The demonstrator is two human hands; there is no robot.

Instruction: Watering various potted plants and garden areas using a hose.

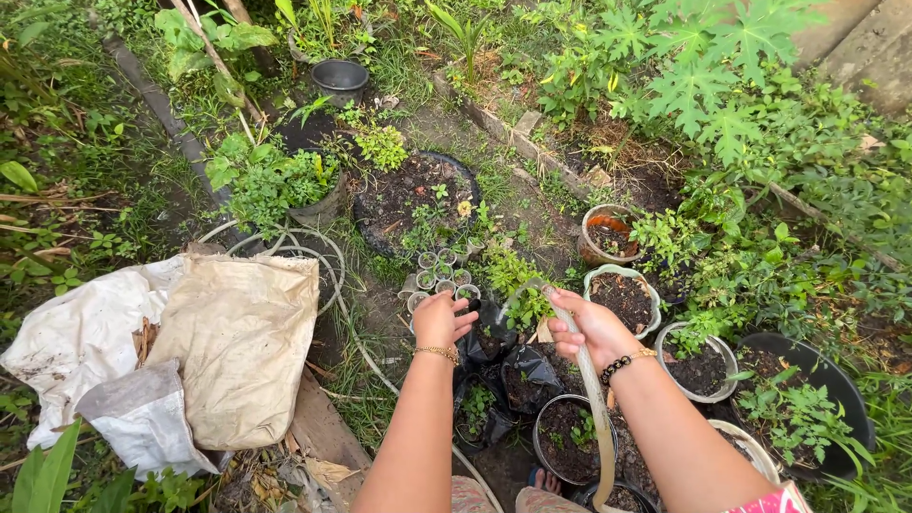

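Hose and hand over a garden's seedling cups

A crowded garden bed fills the head view, papaya leaves [731, 66] spreading at upper right and pale woven sacks [233, 347] lying flattened at left. A wide black planter [418, 195] of dark soil sits near the middle, with a smaller empty black pot [339, 80] well beyond it. Round pots of soil, among them a white-rimmed pot [622, 296], line the right side.

The right hand [594, 328] is wrapped around a translucent garden hose [597, 418], fingers closed on it near its end. The hose's long axis runs up from the bottom edge along the forearm, then curves over toward the left, its tip [528, 288] arching above leafy seedlings. The left hand [442, 318] grips nothing; its fingers are loosely curled and spread narrow, hovering just below a cluster of small seedling cups [445, 271].

The cups lie just ahead of the left hand, up and left of the hose tip, so the left hand is the nearer of the two. A gold bracelet [437, 353] circles the left wrist, a dark beaded one [622, 363] the right
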